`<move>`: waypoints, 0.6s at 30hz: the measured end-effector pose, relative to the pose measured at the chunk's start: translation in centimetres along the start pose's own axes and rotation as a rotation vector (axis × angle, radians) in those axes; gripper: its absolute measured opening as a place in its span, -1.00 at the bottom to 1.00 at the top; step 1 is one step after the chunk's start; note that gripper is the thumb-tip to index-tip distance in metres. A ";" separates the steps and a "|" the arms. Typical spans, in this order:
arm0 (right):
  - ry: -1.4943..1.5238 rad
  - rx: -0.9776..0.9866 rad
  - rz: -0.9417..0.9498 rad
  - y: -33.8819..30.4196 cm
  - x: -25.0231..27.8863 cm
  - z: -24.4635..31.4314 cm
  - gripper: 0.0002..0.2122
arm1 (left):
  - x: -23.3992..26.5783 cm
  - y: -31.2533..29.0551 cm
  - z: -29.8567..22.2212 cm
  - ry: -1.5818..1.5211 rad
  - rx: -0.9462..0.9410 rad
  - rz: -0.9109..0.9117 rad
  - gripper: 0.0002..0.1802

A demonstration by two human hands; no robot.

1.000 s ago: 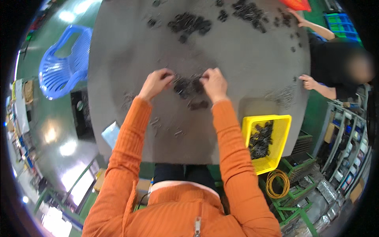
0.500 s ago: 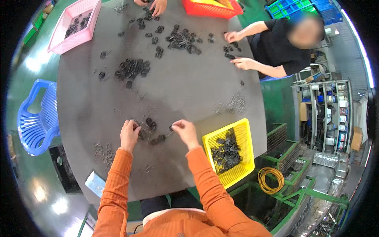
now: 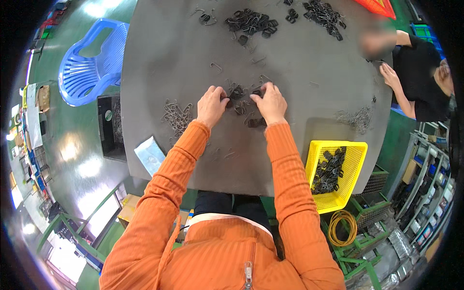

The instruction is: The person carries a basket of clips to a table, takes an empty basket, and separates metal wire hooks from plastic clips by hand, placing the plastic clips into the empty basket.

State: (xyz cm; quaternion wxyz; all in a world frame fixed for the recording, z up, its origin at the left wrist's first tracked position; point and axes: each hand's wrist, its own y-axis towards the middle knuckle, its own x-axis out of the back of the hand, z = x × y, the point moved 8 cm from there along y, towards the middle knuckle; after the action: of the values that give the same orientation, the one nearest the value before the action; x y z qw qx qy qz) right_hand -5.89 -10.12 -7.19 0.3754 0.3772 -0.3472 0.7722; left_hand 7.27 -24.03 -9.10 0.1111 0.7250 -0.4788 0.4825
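On the grey table in front of me, my left hand (image 3: 211, 107) is closed in a pinch at the left edge of a small cluster of black plastic pieces with metal hooks (image 3: 236, 91). What lies between its fingertips is too small to make out. Just across the cluster, my right hand (image 3: 271, 105) pinches a black plastic piece (image 3: 256, 92) between thumb and fingers. A wire hook (image 3: 265, 78) lies by its fingertips. Nearer to me, another black piece (image 3: 254, 123) rests beside the right wrist. Loose metal hooks (image 3: 177, 116) are heaped left of my left hand.
A yellow basket (image 3: 362, 159) holding black hooked pieces stands at the right table edge. More piles of black pieces (image 3: 251, 23) lie farther away. Loose hooks (image 3: 358, 119) sit at right, a blue-white packet (image 3: 150, 155) at left. A co-worker in black (image 3: 418, 72) sits across at right.
My right hand has come closer to my left, bringing its black piece to the cluster. The view has shifted, so the table's far side shows less. The co-worker's head is bent lower over the table.
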 end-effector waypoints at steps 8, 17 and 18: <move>1.179 -0.265 0.358 -1.6 0.8 -2.9 -0.88 | 1.9 0.6 -2.7 -0.093 -0.042 -0.121 -0.76; 0.670 -0.155 0.404 -0.8 -1.2 -5.0 -0.83 | 1.1 1.0 -3.1 -0.745 0.141 0.411 -0.80; 0.424 -0.043 0.321 -0.4 -0.8 -3.8 -0.80 | 1.4 1.3 -1.6 -0.494 0.107 0.322 -0.79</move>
State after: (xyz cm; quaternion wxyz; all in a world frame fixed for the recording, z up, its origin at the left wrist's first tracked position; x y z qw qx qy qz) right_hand -6.40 -7.07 -9.53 0.3205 0.1393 -0.3326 0.8759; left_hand 5.39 -24.59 -7.54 -0.1251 0.7401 -0.5740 0.3272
